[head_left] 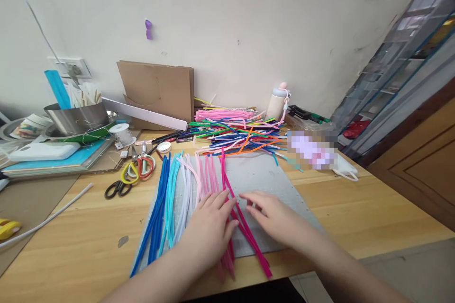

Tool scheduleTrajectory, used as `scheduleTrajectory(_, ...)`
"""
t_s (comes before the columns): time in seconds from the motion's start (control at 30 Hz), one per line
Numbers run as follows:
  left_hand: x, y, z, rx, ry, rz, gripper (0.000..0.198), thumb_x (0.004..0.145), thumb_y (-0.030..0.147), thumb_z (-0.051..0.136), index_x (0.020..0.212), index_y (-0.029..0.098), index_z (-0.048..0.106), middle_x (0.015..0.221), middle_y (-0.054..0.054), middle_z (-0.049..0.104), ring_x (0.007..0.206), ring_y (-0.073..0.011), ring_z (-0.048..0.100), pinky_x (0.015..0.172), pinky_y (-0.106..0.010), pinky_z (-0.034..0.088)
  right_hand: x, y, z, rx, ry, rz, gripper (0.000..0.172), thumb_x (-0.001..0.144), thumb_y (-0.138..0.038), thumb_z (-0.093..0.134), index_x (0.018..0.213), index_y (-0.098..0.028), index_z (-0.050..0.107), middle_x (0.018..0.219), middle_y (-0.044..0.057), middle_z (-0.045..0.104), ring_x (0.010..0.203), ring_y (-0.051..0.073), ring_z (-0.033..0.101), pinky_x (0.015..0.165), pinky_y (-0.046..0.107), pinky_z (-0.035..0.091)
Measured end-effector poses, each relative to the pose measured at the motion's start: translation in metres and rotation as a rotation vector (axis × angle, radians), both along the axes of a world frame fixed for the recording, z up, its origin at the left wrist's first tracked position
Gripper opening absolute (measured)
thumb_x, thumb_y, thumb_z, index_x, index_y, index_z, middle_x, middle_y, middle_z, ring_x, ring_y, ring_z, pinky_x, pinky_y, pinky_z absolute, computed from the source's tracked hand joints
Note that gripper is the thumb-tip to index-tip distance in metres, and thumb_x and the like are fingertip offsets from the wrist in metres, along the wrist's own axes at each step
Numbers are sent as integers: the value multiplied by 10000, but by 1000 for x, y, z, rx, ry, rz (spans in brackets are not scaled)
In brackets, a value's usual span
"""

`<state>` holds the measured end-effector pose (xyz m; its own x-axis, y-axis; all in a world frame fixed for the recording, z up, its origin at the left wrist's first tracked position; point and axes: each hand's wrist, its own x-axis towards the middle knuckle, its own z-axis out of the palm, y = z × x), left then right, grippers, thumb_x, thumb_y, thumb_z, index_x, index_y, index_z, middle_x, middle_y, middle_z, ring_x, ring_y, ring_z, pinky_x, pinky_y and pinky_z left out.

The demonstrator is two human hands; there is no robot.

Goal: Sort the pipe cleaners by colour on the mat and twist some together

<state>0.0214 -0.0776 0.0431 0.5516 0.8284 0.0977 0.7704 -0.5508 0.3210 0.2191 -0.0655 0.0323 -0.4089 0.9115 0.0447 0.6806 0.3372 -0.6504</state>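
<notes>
Pipe cleaners lie sorted by colour in rows on a grey mat (273,175): dark blue ones (156,227), turquoise ones (170,199), pale lavender ones (186,189), pink ones (209,175) and magenta ones (249,234). My left hand (211,225) rests over the pink row with its fingers stretched out, its thumb beside the magenta bundle. Just right of that bundle is my right hand (272,213), its fingers slightly bent and apart, with nothing visible between them. The magenta pipe cleaners splay, some slanting toward the table's front edge. Part of the pink row is hidden under my left hand.
A heap of mixed pipe cleaners (238,132) lies behind the mat, near a bottle (276,104) and cardboard (156,90). Several scissors (138,170), a thread spool (122,133) and a metal container (78,118) are at left. A blurred purple item (313,149) lies right.
</notes>
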Motion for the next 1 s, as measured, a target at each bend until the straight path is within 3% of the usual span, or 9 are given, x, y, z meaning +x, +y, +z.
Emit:
scheduleTrajectory(0.07,0,9,-5,-3,61,-28,505,868,443,477,1340,271,428,1459,-65,349,1322,-287,325,1070,-520,256,13,27,3,102,-101,-60,354,880,-264,420,1202,-279,566,1149,66,613,1058,213,560,918,366,431)
scheduleTrajectory(0.13,0,13,-10,-35,97,-48,544,873,515,422,1357,268,407,1470,-69,317,1348,-289,271,1081,-528,229,25,59,4,218,-234,-103,380,863,-232,440,1226,-234,550,1185,84,588,1079,218,544,932,362,418)
scheduleTrajectory(0.27,0,12,-16,-138,142,-20,664,857,588,376,1377,175,379,1466,-133,284,1347,-309,260,1075,-528,249,41,122,-2,562,-546,-172,649,768,-214,607,1373,-273,382,1408,127,365,1272,314,344,993,475,314)
scheduleTrajectory(0.4,-1,11,-17,-183,134,21,679,863,573,376,1392,149,345,1476,-154,245,1346,-309,262,1074,-514,262,42,172,-13,777,-723,-11,775,750,-327,675,1408,-363,268,1515,66,177,1374,333,102,1045,588,93)
scheduleTrajectory(0.6,-3,19,-24,-136,21,-36,632,836,587,432,1404,404,225,1522,-44,153,1339,-350,265,1010,-580,307,36,227,-21,860,-739,143,681,809,-412,594,1401,-398,258,1524,49,154,1380,345,62,1027,622,31)
scheduleTrajectory(0.73,-5,25,-30,-186,34,-98,622,824,650,365,1381,378,320,1487,-40,262,1340,-371,243,1024,-601,256,37,256,-23,853,-761,205,665,814,-328,591,1391,-415,273,1527,54,133,1375,343,98,1021,617,48)
scheduleTrajectory(0.87,-6,31,-38,-140,42,-120,635,813,652,387,1358,326,394,1445,-72,346,1294,-383,336,989,-568,323,39,294,-14,822,-722,66,689,816,-352,579,1418,-347,246,1527,98,110,1364,340,146,1020,590,93)
scheduleTrajectory(1.0,-8,35,-52,18,50,-161,607,824,629,397,1343,316,427,1405,-71,410,1244,-376,416,944,-514,388,36,339,6,728,-603,-150,613,871,-431,475,1424,-305,243,1489,114,241,1339,343,210,991,592,152)
